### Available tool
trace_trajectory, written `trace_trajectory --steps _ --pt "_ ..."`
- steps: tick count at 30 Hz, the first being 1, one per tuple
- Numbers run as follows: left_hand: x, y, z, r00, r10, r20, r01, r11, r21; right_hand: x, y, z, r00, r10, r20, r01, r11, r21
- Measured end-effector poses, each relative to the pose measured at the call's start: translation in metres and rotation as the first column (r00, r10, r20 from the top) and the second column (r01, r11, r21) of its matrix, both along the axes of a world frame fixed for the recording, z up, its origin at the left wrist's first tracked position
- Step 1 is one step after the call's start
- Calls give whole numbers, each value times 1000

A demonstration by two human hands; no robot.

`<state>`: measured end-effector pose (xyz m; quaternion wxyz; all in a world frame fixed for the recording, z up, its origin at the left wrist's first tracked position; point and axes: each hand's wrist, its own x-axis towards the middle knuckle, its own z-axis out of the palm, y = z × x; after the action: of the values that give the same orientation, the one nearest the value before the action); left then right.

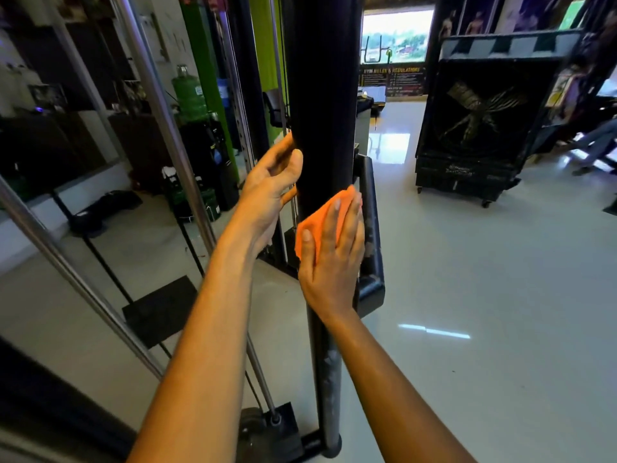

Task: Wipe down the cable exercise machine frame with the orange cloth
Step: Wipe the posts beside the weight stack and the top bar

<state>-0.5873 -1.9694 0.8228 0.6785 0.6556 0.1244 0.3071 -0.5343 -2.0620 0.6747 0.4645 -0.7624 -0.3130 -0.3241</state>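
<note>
Nearest, forearms: both bare forearms rise from the bottom edge of the frame toward the middle, the left from lower left, the right from lower right.
Right hand [330, 262]: lies flat, fingers straight and close together, pressing the orange cloth [314, 225] against the black upright post [322, 105]; just right of frame centre.
Orange cloth: bunched under the right palm and fingers, its edges showing past the fingertips and beside the thumb; it touches the post's front face, at mid-height in the frame.
Left hand [272, 192]: centre of the frame, above and left of the right hand; fingers loosely curved, thumb and fingertips touching the post's left edge. Whether it truly grips the post, I cannot tell.
Black upright post: runs from the top centre of the frame down to a black base [314, 444] at the bottom centre; its lower stretch looks scuffed and grey.
Chrome rods [160, 121]: slant from the upper left down toward the base, left of the arms.
Padded black bar [370, 225]: just right of the post, behind the right hand.
Floor [484, 295]: pale, glossy, with window reflections on the right.
Green water bottle [187, 91]: upper left, on a dark dispenser.
Black cooler fan [480, 125]: upper right, on castors.
Window [395, 36]: top centre-right, bright, above a rules banner.
</note>
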Motion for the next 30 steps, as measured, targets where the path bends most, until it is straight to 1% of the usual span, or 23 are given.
trace_trajectory --steps 3,5,7,10,13,15,18,20,22,24,28,30 --pt "0 -1 -16 1000 12 -8 -12 1000 -2 -13 -4 -56 994 1 -108 -5 999 -39" --pt "-1 -3 -26 1000 15 -13 -15 1000 9 -19 -2 -71 987 -10 -158 4 999 -36" --pt "-3 -5 -31 1000 3 -31 -2 1000 27 -20 3 -61 983 -14 -181 15 1000 4" --pt "-5 -3 -33 999 -3 -35 5 998 55 -16 11 -28 984 -20 -178 34 996 77" --pt "-5 1 -40 999 -20 -37 22 999 46 -14 14 -13 987 -27 -161 44 994 101" --pt "-3 4 -52 998 -45 -49 47 998 35 -14 13 -26 990 -33 -139 44 996 76" --pt "-2 10 -79 995 -78 -69 79 997 7 -18 5 -78 987 -37 -156 37 999 -1" --pt "-2 12 -96 992 -88 -95 87 996 -10 -22 -2 -115 985 -71 -159 60 995 -76" --pt "-1 15 -109 987 -104 -120 102 995 -20 -27 -5 -136 985 -96 -140 78 989 -129" --pt "-2 17 -116 984 -114 -135 111 993 -29 -28 -1 -131 986 -89 -144 73 991 -113" --pt "-2 17 -123 973 -158 -168 151 987 -52 -25 7 -88 973 -68 -222 73 997 11" --pt "-2 17 -126 974 -144 -173 137 989 -47 -24 8 -76 972 -53 -228 68 996 60"
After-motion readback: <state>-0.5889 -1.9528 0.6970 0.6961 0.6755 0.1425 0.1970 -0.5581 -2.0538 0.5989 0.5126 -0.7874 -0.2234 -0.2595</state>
